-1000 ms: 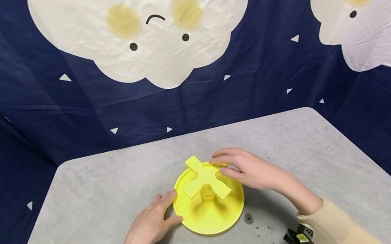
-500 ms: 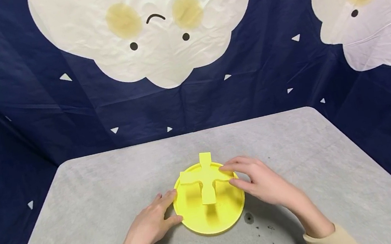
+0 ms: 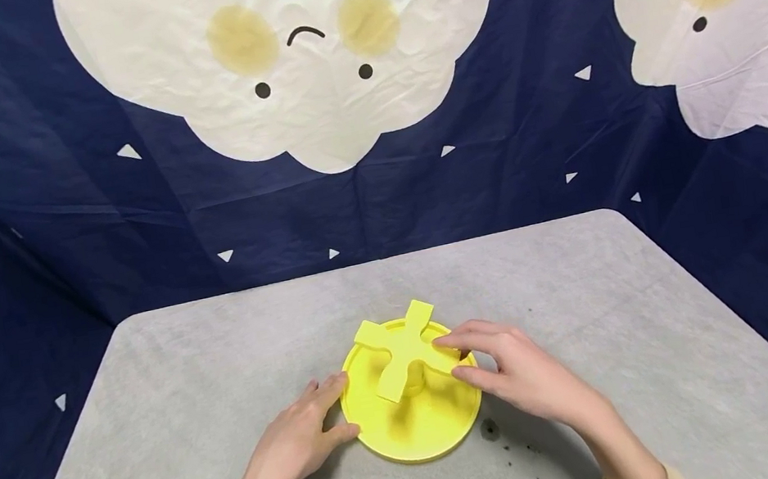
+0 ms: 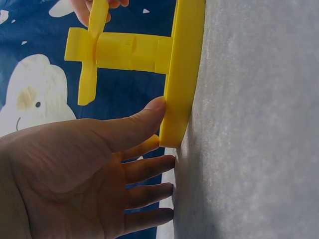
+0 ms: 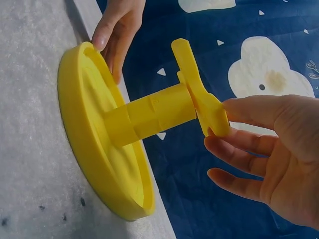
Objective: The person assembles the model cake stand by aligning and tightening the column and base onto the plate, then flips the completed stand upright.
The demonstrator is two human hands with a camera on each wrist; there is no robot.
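Grey tabletop (image 3: pixel 156 406): broad stretch from its left edge to the left grip (image 3: pixel 301 434), spread wide, fingers and thumb touching the rim of the yellow round base (image 3: pixel 421 437). Base flat, well apart from the far edge. Yellow cross (image 3: pixel 408 348) stands above on its post (image 5: pixel 154 112); I see the right grip (image 3: pixel 514 365), narrow, pinching one arm. Further right, tabletop reaches its slanting edge, blue cloth (image 3: pixel 741 236) beyond.

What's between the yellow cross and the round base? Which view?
A thick yellow post, running from the cross to the base. Both wrist views show it plainly, side-on.
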